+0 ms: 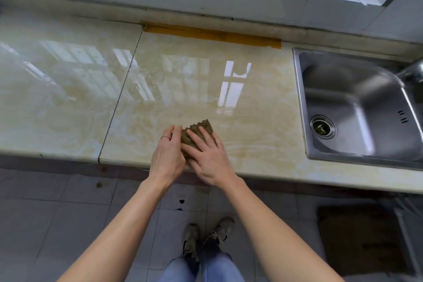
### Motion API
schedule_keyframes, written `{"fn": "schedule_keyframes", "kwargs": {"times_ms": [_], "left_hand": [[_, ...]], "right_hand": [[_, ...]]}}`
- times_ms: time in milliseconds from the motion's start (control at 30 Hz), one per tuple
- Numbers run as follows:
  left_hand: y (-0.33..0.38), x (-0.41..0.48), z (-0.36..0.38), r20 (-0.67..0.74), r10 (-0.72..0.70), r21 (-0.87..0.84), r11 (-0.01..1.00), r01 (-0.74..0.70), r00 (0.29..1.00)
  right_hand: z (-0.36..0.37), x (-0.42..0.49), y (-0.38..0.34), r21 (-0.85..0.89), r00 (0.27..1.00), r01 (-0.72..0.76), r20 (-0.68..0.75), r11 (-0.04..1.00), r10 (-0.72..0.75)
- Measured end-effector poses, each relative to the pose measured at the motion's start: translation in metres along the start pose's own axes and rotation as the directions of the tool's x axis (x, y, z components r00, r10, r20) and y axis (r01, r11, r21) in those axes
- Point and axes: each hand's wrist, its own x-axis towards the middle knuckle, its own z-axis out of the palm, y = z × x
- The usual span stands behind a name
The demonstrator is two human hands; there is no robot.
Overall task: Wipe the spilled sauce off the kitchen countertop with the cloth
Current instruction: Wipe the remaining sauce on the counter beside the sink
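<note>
The cloth (202, 129) lay on the countertop (68, 98) close to its front edge, well to the left of the sink (357, 98), and both my hands were on it. My right hand (209, 159) lay flat on top, fingers straight and slightly spread, palm pressing the fabric down. My left hand (168, 157) stood more on its side against the cloth's left edge, fingers straight and held together. Whether the thumb was tucked under a fold I could not tell, since the hand hid it. I judged this to be the wiping step itself, or a gathering of the cloth into a thicker pad between strokes. No distinct pool of sauce showed. There were only faint yellowish streaks across the glossy stone, and I could not say whether they were smeared sauce or the marble's own pattern. The next move, as I judged it, called for steady downward pressure from the flat right hand. The stroke needed to carry any residue toward the sink, not over the front edge onto the floor.
</note>
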Motion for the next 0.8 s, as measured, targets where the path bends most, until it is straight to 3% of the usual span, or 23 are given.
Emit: {"fn": "schedule_keyframes", "kwargs": {"times_ms": [133,267,333,400,467,600,800], "left_hand": [[0.002,-0.002,0.005,0.013,0.019,-0.014,1.000,-0.019,1.000],[-0.003,-0.007,0.003,-0.004,0.028,-0.040,0.999,-0.028,1.000],[-0.005,-0.008,0.000,-0.022,0.034,-0.057,0.998,-0.035,0.999],[-0.008,-0.010,-0.005,-0.037,0.032,-0.054,0.998,-0.034,0.999],[-0.011,-0.010,-0.011,-0.053,0.032,-0.045,0.998,-0.035,0.998],[-0.014,-0.011,-0.021,-0.080,0.042,-0.016,0.999,-0.044,0.996],[-0.005,-0.009,-0.015,-0.123,0.051,-0.068,0.996,-0.059,0.991]], "right_hand": [[-0.013,-0.042,0.067,0.017,0.963,-0.234,-0.136,0.972,0.234],[-0.050,-0.059,0.133,0.037,0.776,-0.610,-0.176,0.792,0.606],[-0.060,-0.040,0.138,0.061,0.689,-0.708,-0.158,0.703,0.707],[-0.064,-0.007,0.125,0.065,0.668,-0.735,-0.106,0.675,0.737],[-0.061,0.029,0.107,0.038,0.732,-0.678,-0.054,0.734,0.679],[-0.046,0.079,0.054,-0.044,0.909,-0.413,0.042,0.909,0.415],[-0.013,0.052,-0.006,-0.050,0.998,-0.021,0.053,0.999,0.024]]}}
